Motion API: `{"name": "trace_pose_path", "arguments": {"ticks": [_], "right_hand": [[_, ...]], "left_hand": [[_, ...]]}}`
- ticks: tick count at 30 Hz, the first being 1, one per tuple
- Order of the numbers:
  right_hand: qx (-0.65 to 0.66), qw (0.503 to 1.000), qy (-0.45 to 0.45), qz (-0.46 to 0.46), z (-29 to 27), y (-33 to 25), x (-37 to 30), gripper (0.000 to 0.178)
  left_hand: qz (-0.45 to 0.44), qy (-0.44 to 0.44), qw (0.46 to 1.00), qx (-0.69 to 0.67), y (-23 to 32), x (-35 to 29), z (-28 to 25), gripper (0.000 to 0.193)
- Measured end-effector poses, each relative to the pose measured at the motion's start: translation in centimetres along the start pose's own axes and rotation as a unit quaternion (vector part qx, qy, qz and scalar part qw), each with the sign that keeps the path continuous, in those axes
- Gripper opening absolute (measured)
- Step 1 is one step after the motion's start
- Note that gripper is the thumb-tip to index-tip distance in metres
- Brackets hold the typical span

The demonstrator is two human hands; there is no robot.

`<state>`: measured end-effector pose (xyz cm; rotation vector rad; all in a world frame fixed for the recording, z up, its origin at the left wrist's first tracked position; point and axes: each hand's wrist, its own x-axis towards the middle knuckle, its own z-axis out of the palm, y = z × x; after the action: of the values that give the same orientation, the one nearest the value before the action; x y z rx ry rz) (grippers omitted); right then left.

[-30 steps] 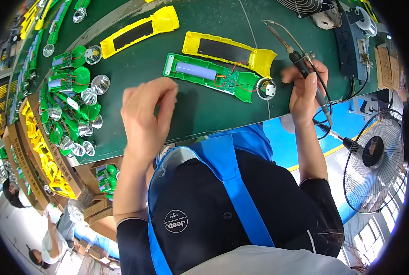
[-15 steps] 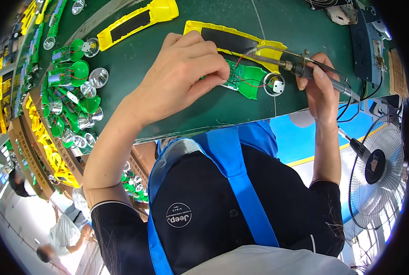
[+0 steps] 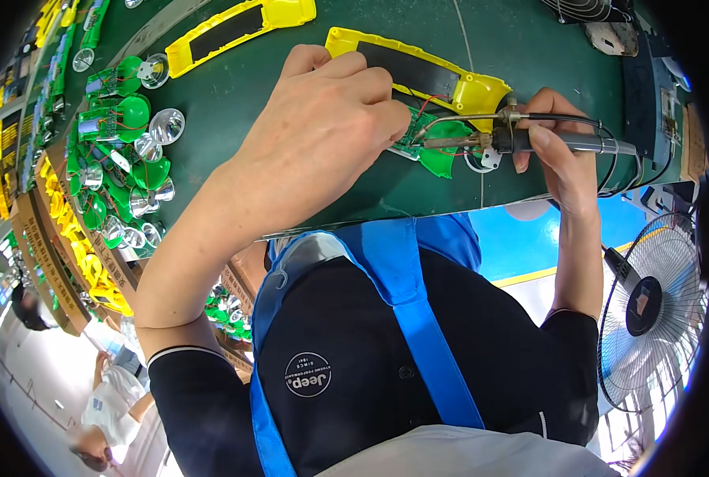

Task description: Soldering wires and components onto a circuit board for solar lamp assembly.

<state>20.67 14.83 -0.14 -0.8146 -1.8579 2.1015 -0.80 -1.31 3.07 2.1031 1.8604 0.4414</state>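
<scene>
My left hand [image 3: 323,127] lies over a green flashlight body [image 3: 438,151] on the green table [image 3: 235,103], its fingers pressing on the part and covering most of it. My right hand [image 3: 557,147] grips a soldering iron [image 3: 529,141], whose tip points left onto the green part beside my left fingertips. Thin red wires show at the part. A yellow flashlight shell [image 3: 418,67] with a black panel lies just behind it.
A second yellow shell [image 3: 239,24] lies farther back. Several green flashlight bodies with silver reflectors [image 3: 124,159] crowd the left of the table. Boxes of yellow parts [image 3: 76,262] stand lower left. A floor fan [image 3: 648,310] stands at the right.
My left hand went from flat on the table near its edge onto the green part. My right hand brought the soldering iron down to it.
</scene>
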Motion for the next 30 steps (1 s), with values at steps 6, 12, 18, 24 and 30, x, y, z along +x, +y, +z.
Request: {"name": "trace_pose_path", "arguments": {"ticks": [6,12,18,24,30], "right_hand": [[-0.009,1.000,0.009,0.007,0.1,-0.2,0.0,0.028],[-0.016,1.000,0.005,0.012,0.4,-0.2,-0.1,0.025],[-0.024,1.000,0.009,0.011,0.5,-0.1,0.0,0.023],[-0.036,0.999,0.003,-0.019,0.0,0.3,-0.3,0.028],[-0.012,0.999,0.036,-0.039,-0.1,0.7,-1.0,0.034]], "left_hand": [[0.003,0.008,1.000,-0.013,-0.1,0.1,-0.1,0.005],[-0.008,-0.014,1.000,0.002,0.1,0.2,-0.2,0.008],[-0.012,-0.006,1.000,-0.002,0.0,0.1,0.0,0.009],[-0.014,0.005,1.000,0.001,0.0,0.1,0.1,0.009],[-0.013,0.017,1.000,-0.013,0.2,0.0,0.4,0.009]]}}
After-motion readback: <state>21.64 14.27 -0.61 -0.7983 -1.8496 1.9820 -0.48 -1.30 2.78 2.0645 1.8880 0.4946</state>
